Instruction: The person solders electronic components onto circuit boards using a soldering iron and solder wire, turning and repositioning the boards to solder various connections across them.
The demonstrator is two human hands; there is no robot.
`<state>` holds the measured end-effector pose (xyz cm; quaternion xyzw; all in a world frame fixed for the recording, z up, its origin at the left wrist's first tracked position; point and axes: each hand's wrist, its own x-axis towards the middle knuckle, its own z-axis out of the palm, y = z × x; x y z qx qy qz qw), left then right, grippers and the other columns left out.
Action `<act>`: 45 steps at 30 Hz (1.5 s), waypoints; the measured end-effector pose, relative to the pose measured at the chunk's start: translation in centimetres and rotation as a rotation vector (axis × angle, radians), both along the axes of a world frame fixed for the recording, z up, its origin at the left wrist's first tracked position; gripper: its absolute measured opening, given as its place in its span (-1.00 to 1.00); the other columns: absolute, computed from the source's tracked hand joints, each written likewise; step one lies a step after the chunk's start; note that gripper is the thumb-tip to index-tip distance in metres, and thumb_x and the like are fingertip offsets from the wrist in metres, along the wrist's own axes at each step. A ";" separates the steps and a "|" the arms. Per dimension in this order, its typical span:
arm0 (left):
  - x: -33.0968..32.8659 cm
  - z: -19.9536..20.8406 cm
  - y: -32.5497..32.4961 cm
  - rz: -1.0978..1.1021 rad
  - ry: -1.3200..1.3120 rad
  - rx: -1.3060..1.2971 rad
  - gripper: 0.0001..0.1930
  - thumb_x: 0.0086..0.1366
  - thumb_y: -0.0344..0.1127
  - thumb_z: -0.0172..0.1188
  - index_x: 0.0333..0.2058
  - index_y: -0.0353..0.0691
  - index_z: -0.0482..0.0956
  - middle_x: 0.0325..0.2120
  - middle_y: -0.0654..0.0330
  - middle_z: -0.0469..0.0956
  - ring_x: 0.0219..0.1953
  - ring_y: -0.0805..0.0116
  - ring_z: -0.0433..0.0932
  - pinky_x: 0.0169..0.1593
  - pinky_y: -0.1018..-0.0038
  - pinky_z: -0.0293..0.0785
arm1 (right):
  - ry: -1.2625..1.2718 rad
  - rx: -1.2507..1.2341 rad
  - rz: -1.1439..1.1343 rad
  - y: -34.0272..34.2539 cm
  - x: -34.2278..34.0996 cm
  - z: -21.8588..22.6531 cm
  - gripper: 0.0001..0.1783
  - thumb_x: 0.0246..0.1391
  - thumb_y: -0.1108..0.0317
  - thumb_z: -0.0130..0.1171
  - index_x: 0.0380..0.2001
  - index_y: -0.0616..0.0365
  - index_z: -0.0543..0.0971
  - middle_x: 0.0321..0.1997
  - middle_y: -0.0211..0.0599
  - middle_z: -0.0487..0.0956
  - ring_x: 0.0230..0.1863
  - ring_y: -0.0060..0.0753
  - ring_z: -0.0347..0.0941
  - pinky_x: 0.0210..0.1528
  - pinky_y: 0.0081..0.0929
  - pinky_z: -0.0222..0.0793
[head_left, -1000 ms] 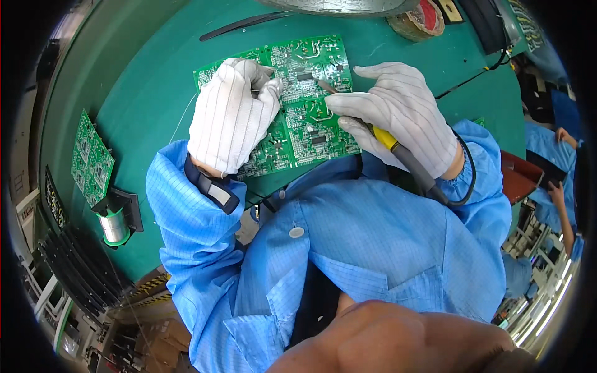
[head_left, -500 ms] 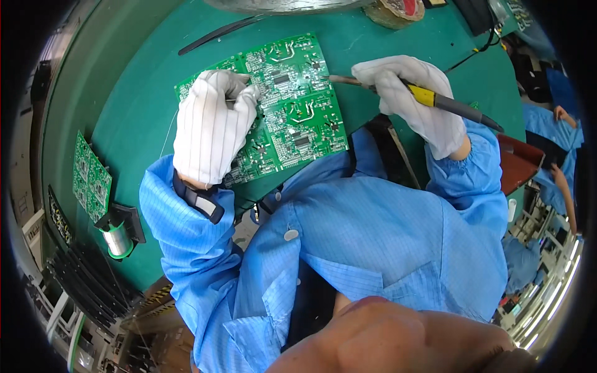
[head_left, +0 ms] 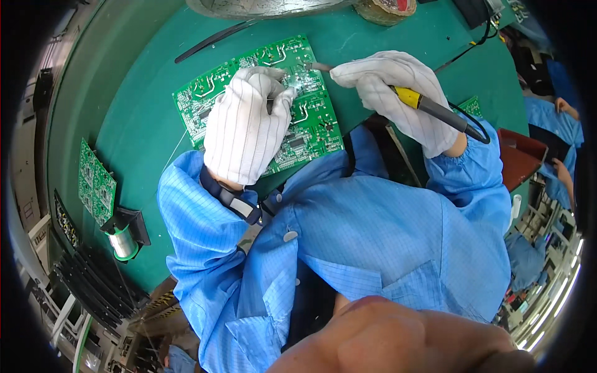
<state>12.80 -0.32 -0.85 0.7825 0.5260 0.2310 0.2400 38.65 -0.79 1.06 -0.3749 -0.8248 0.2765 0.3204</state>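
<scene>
A green circuit board panel [head_left: 317,140], dense with small parts and solder joints, lies on the green work mat. My left hand [head_left: 245,127], in a white striped glove, rests over its middle and hides part of it. Thumb and fingers are pinched together, and a thin solder wire [head_left: 176,149] runs to this hand from the left; its end is hidden. In my gloved right hand [head_left: 401,87] is a soldering iron [head_left: 435,110] with a dark handle and yellow band. The iron's tip is at the panel's upper right part, close to my left fingertips.
A solder spool [head_left: 122,243] stands at the left beside an upright circuit board [head_left: 96,180]. A black strip [head_left: 214,40] and a tape roll [head_left: 385,11] lie at the back. A red-brown bin [head_left: 521,158] sits at the right; co-workers in blue are beyond it.
My left hand has moved right across the panel, uncovering its left part. My right hand has shifted left, bringing the iron's tip from the panel's right edge inward over it.
</scene>
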 end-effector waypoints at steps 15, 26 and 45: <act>0.2 -0.8 0.1 0.041 0.065 0.038 -0.85 0.26 -0.33 0.32 -0.35 -0.25 0.57 -0.18 0.10 0.66 -0.25 0.07 0.65 -0.14 0.25 0.58 | -0.061 0.368 0.036 -1.1 -2.6 -2.1 -0.55 -0.02 0.47 0.40 -0.01 0.03 0.60 -0.41 -0.44 0.65 -0.49 -0.33 0.52 -0.36 -0.35 0.38; 0.1 -0.8 0.2 0.026 0.037 0.068 -0.85 0.25 -0.29 0.33 -0.33 -0.23 0.59 -0.24 0.09 0.64 -0.23 0.02 0.64 -0.15 0.22 0.57 | -0.216 0.397 0.141 -1.7 -2.2 -1.7 -0.48 0.00 0.45 0.23 0.10 0.09 0.51 -0.44 -0.58 0.58 -0.46 -0.31 0.51 -0.30 -0.32 0.38; 0.0 -0.6 0.1 0.038 0.026 -0.003 -0.87 0.25 -0.34 0.32 -0.34 -0.22 0.55 -0.18 0.14 0.68 -0.17 0.06 0.63 -0.08 0.21 0.56 | -0.163 0.456 -0.282 -0.3 1.4 1.7 -0.74 0.09 0.48 0.29 -0.11 0.13 0.68 -0.20 -0.35 0.74 -0.20 -0.27 0.65 0.02 -0.32 0.46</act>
